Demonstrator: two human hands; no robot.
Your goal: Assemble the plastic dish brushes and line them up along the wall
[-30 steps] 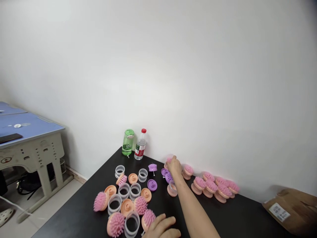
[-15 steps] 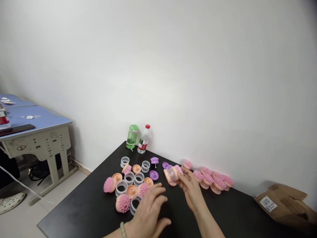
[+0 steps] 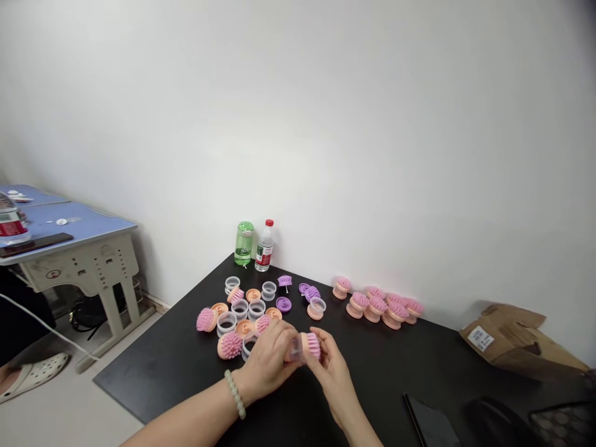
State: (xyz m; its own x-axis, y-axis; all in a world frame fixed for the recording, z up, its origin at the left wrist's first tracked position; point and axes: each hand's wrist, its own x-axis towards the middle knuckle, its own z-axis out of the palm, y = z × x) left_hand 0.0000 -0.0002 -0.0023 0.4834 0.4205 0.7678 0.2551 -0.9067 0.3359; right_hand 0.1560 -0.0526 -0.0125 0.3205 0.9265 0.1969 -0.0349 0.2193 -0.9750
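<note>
Between my two hands is a round brush [image 3: 311, 346] with pink bristles and a clear collar, tilted on its side above the black table. My left hand [image 3: 272, 355], with a beaded bracelet at the wrist, closes around the collar end. My right hand [image 3: 331, 366] grips the bristle end. Fingers hide part of the brush. Just left of my left hand lie clear rings [image 3: 226, 324], orange discs [image 3: 254, 295] and pink bristle heads [image 3: 230, 346]. Beyond my hands stands a clear ring on an orange base [image 3: 316, 309].
Several assembled pink brushes [image 3: 376, 307] stand along the wall at right. Purple parts [image 3: 284, 304], a green bottle [image 3: 243, 243] and a water bottle [image 3: 264, 246] are farther back. A paper bag [image 3: 503, 338] and a phone [image 3: 431, 421] lie at right.
My right hand has come back toward me with the brush, and my left hand has closed on its other end. The view has shifted, and the phone now shows.
</note>
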